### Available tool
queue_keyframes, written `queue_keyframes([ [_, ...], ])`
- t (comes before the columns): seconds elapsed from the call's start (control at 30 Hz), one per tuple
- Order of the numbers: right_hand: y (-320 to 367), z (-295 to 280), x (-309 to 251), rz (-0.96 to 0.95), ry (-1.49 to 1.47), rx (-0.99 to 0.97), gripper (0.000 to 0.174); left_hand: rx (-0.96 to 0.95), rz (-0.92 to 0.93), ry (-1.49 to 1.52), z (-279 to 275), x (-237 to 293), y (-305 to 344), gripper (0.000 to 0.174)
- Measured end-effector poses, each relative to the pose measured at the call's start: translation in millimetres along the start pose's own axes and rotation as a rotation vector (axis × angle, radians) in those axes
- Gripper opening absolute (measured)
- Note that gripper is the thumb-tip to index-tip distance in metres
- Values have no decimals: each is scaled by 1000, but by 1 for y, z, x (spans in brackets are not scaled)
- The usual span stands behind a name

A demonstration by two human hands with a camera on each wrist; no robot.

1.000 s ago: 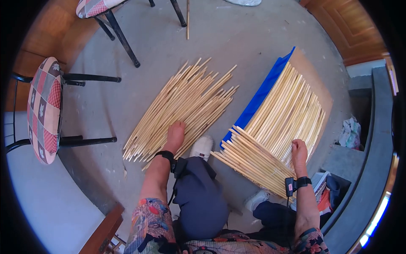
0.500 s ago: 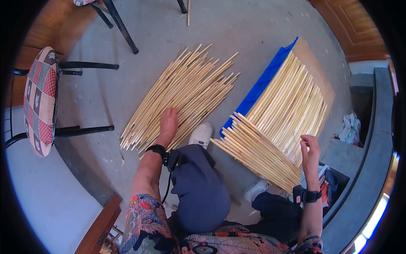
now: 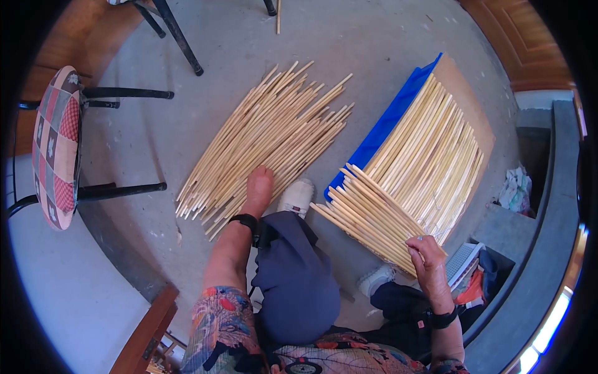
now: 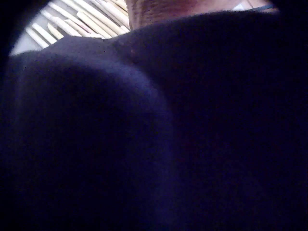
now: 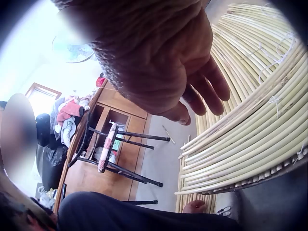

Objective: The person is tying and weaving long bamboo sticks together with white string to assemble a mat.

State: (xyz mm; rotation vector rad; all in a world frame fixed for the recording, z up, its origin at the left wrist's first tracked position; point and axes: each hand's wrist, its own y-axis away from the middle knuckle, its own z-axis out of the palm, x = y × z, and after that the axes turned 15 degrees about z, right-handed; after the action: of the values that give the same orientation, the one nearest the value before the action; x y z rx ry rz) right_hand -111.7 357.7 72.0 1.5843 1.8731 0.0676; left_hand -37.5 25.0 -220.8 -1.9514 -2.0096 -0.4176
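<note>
Two hands in play: my left hand (image 3: 260, 187) is down at the near side of one loose pile of sticks (image 3: 249, 140), too many to count; whether it pinches any, I can't tell. My right hand (image 3: 430, 263) is over one stick mat's (image 3: 430, 137) near end, fingers loosely apart. Grey floor (image 3: 330, 163) runs between pile and blue edge (image 3: 387, 117).
</note>
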Motion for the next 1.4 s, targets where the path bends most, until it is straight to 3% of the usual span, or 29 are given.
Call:
queue_keyframes([
  [0.1,-3,1,-1,-22,-12,-6,17,100,-102,159,0,6,0,4],
  [0.23,-3,4,2,-25,-1,-9,18,26,-136,53,0,-2,-2,3],
  [0.33,0,6,3,7,3,-35,20,123,-146,103,0,-6,-3,7],
  [0.4,3,7,2,19,-10,-60,22,26,-116,27,3,-11,-5,5],
  [0.5,5,7,3,7,12,-49,22,25,-73,-88,2,-10,-8,2],
  [0.7,7,7,4,3,27,-55,23,-170,-124,-214,-8,-4,-11,8],
  [0.9,10,6,5,-20,32,-74,24,-171,-89,-356,-6,1,-14,9],
  [1.0,13,5,7,20,75,-70,25,-208,-15,-402,-5,0,-14,10],
  [1.1,14,5,9,-4,60,-66,26,-324,-73,-344,-8,-5,-17,12],
  [1.4,13,6,4,-16,47,-93,25,-241,78,-452,1,-10,-2,9],
])
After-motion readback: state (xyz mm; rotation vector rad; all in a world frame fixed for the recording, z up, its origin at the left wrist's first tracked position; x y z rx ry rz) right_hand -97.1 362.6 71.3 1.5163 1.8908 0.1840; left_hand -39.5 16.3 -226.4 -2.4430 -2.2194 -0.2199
